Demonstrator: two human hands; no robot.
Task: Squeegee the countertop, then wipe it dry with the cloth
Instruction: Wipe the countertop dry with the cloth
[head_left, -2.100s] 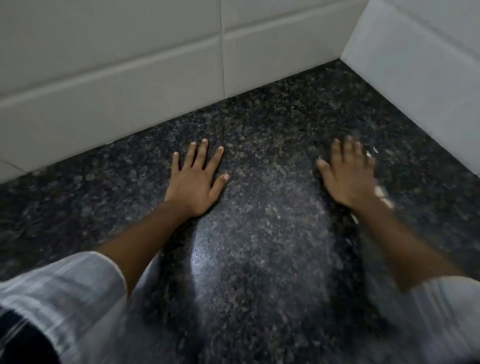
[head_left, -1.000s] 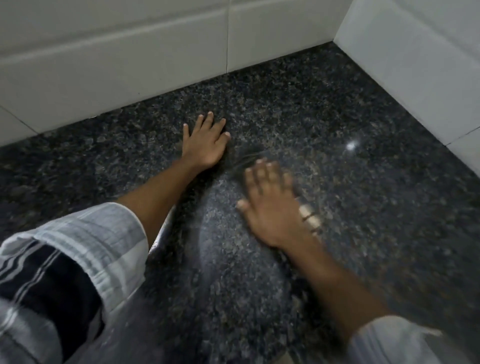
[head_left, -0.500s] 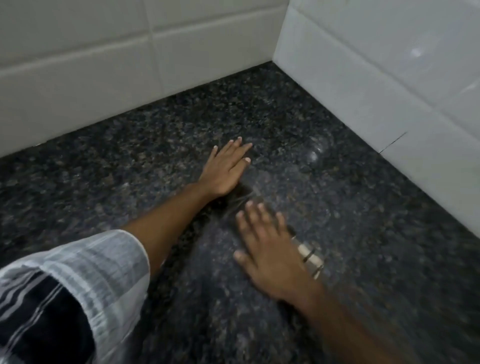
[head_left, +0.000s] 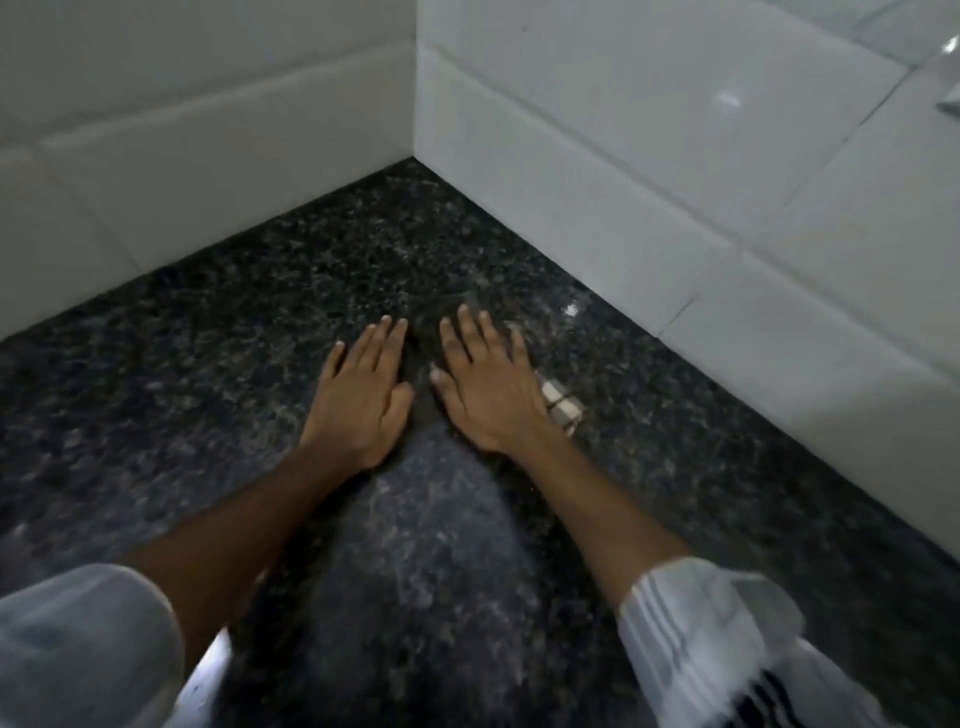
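Bare forearms reach out of pushed-up sleeves of pale, light cloth; the right one shows white bands and dark stripes near its cuff.

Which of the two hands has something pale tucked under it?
The right hand, the one nearer the tiled side wall. A pale checked piece sticks out from under its outer edge. The left hand lies flat on the bare dark countertop.
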